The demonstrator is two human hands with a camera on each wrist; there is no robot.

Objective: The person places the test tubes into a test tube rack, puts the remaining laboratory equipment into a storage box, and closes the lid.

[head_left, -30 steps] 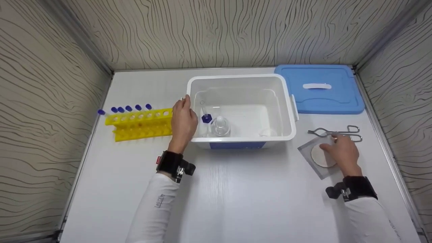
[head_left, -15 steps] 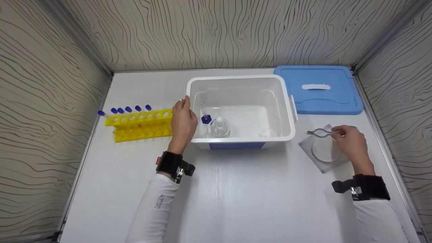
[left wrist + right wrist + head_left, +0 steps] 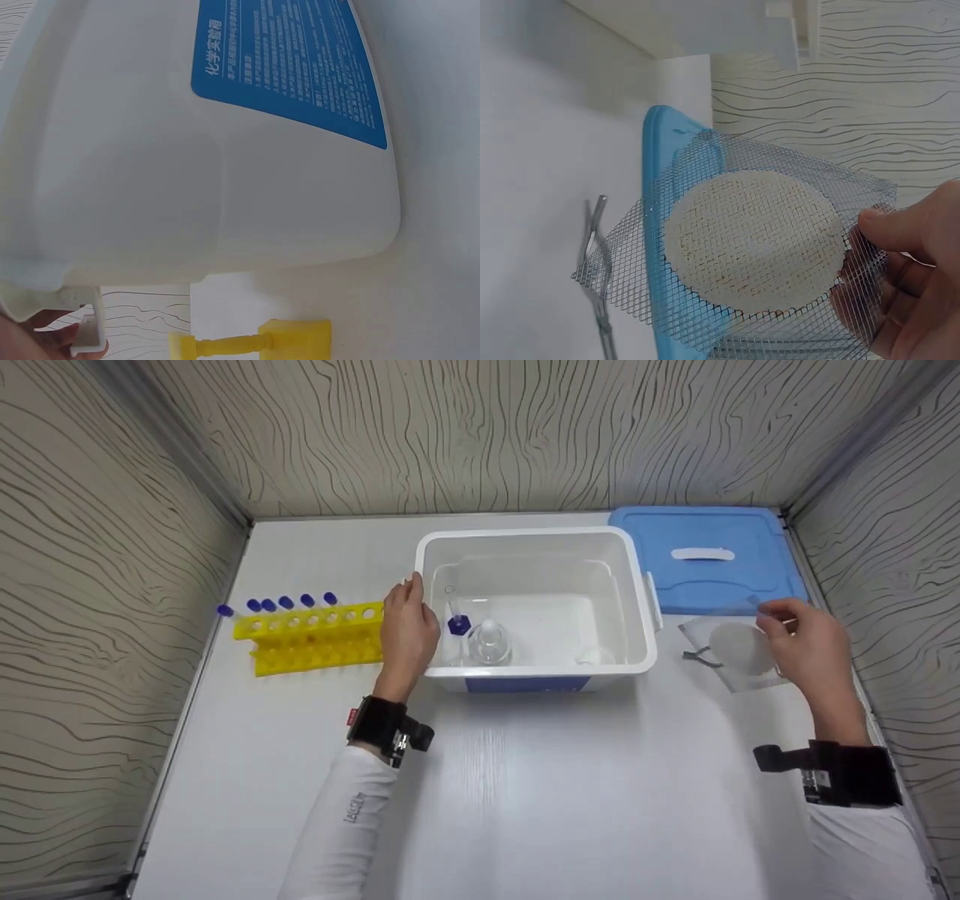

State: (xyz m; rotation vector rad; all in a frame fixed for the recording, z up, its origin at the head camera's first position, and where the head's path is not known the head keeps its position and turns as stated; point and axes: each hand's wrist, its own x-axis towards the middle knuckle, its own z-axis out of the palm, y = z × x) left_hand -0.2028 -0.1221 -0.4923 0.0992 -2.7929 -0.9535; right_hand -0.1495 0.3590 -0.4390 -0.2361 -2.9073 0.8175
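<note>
My right hand (image 3: pixel 808 649) pinches a wire gauze (image 3: pixel 754 240), a square metal mesh with a pale round centre, by one corner. The gauze is raised off the table and tilted. Beneath it lie metal crucible tongs (image 3: pixel 702 658), mostly covered in the head view; their tips show in the right wrist view. My left hand (image 3: pixel 409 628) grips the left end of a white plastic bin (image 3: pixel 536 669), its fingers curled at the side handle (image 3: pixel 90 334). Inside the bin stand a clear glass bottle-like vessel (image 3: pixel 490 643) and a glass cylinder with a purple hexagonal base (image 3: pixel 459 625).
A yellow test tube rack (image 3: pixel 319 660) with several purple-capped tubes stands left of the bin. The blue lid (image 3: pixel 712 577) lies at the back right. Another small clear glass piece (image 3: pixel 595 655) is in the bin's front right corner. Patterned walls enclose the table.
My right hand has taken hold of the wire gauze and lifted it, moving up and right over the tongs. The left hand stays on the bin.
</note>
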